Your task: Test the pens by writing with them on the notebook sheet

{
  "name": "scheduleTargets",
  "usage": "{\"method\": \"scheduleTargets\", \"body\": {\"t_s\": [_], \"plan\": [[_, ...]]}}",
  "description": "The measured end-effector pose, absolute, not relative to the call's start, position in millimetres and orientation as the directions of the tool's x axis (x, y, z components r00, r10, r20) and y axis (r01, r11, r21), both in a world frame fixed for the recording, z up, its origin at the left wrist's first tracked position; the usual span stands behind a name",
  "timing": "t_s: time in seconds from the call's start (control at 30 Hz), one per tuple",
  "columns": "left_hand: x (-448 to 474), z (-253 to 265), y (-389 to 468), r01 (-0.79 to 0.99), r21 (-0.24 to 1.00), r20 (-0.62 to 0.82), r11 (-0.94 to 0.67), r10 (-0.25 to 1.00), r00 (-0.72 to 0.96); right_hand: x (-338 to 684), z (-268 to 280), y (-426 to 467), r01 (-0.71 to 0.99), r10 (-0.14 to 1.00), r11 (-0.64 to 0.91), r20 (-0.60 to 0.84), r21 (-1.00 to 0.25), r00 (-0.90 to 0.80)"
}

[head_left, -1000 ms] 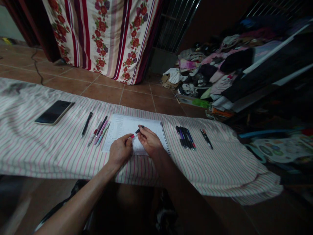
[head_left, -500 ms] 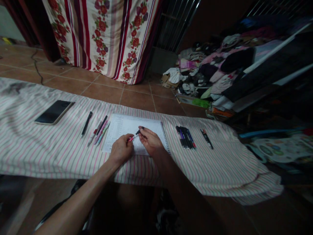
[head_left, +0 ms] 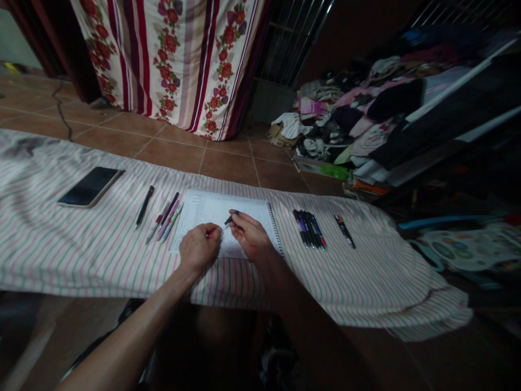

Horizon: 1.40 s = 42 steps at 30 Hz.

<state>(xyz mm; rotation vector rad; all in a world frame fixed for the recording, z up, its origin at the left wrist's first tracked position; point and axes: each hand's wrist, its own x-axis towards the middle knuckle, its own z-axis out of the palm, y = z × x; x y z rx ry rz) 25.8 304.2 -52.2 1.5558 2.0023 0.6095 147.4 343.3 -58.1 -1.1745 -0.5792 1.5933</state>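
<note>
Pen, slim, dark-ended, in hands above spiral-bound notebook

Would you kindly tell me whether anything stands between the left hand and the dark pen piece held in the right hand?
Nothing visible does: the left hand, pinching a red piece, is close beside the dark pen piece in the right hand, above the notebook. Whether they touch is too small to tell.

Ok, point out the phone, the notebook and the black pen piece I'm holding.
Phone (head_left: 90, 187): head view, middle of its screen.
Notebook (head_left: 222, 203): head view, upper part of page.
Black pen piece (head_left: 228, 220): head view, exposed middle.
</note>
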Motion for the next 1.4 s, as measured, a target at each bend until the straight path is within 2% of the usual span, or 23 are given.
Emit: {"method": "scheduleTargets", "body": {"t_s": [0.9,1.17,1.23,1.27,1.33,1.4], "plan": [[36.1,-56.1,307.3,0.782,0.575,-0.128,0.238,0.971,-0.201,176.0,-54.5,356.7,-0.457,0.903,-0.267,-0.386,-0.849,0.19],[41.4,-56.1,309.9,0.789,0.559,-0.139,0.257,0.966,-0.216,196.4,-61.9,368.3,-0.358,0.894,-0.202,-0.321,-0.912,0.313],[42.8,-57.1,310.9,0.792,0.552,-0.139,0.261,0.965,-0.222,205.4,-66.7,374.2,-0.284,0.889,-0.177,-0.277,-0.942,0.364],[43.4,-57.5,311.4,0.794,0.548,-0.137,0.262,0.965,-0.224,210.5,-69.4,377.6,-0.183,0.891,-0.166,-0.227,-0.969,0.393],[44.7,-58.0,312.4,0.799,0.542,-0.135,0.26,0.965,-0.223,221.4,-74.8,384.7,0.111,0.903,-0.152,-0.092,-0.982,0.42],[46.1,-58.0,313.1,0.802,0.539,-0.135,0.256,0.967,-0.218,232.3,-80.0,391.4,0.352,0.918,-0.144,0.008,-0.925,0.395]]}}
